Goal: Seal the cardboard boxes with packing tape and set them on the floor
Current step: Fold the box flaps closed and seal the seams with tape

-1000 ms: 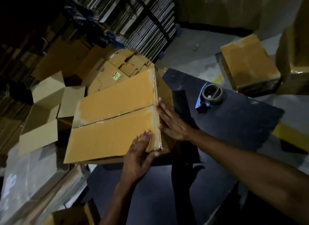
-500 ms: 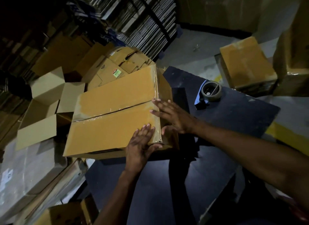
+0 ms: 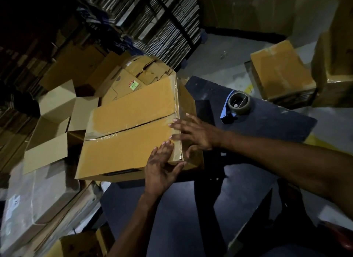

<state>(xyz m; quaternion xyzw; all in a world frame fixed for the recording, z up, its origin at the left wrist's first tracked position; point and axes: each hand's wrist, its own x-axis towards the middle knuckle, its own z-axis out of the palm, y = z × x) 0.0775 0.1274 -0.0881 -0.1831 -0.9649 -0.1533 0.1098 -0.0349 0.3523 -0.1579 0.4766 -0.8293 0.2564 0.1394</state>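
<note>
A closed cardboard box (image 3: 131,126) sits on the left end of a dark counter (image 3: 267,123), clear tape along its centre seam. Both hands are flat with fingers spread: the left hand (image 3: 162,161) presses the near right corner, and the right hand (image 3: 193,131) smooths tape over the right edge. Sealing looks nearly done; next comes gripping the box's sides to lower it to the floor. A tape dispenser (image 3: 237,103) lies well apart. A green sticker (image 3: 133,85) on a box behind is unreadable.
</note>
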